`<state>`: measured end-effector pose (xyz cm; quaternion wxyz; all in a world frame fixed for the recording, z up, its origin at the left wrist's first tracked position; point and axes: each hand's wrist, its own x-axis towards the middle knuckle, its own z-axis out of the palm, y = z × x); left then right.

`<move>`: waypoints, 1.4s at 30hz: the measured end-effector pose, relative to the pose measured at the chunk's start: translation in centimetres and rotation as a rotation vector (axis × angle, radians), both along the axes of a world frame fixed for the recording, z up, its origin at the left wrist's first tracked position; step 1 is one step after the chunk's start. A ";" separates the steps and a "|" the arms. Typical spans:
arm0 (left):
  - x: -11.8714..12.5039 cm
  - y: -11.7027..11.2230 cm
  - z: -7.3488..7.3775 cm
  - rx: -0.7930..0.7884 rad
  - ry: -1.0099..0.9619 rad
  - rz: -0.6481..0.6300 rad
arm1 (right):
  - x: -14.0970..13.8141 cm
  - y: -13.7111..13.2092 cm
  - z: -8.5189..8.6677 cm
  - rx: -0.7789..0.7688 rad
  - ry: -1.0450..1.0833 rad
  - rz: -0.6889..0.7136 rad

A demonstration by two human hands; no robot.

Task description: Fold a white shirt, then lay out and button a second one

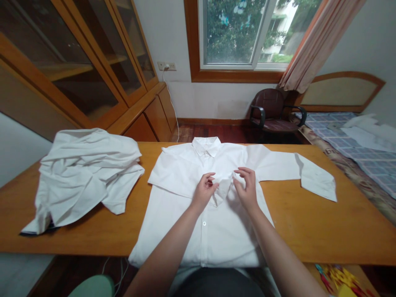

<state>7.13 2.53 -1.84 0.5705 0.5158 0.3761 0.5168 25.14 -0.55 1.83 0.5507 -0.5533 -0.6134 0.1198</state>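
Observation:
A white button-up shirt lies front-up on the wooden table, collar toward the window, one sleeve stretched out to the right. My left hand pinches the left edge of the shirt's front placket at chest height. My right hand pinches the opposite edge, fingers curled on the fabric. The two hands sit a few centimetres apart over the middle of the shirt.
A heap of crumpled white shirts lies on the table's left part. Beyond the table stand a dark armchair, a wooden glass-door cabinet at the left and a bed at the right.

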 end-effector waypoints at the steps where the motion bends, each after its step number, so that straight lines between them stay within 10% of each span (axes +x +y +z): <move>1: 0.0 0.0 0.0 0.009 0.032 -0.004 | 0.0 -0.2 0.7 0.021 -0.090 0.001; 6: -0.1 -0.2 0.1 0.012 0.067 -0.022 | -0.5 -0.8 1.6 -0.139 -0.380 0.228; 14: -0.4 -0.4 0.3 -0.020 0.051 0.028 | -0.7 -0.7 -0.8 -0.327 -0.399 0.222; 42: -0.4 0.0 0.3 -0.033 0.035 0.008 | -1.8 -0.8 -1.0 -0.034 -0.592 0.348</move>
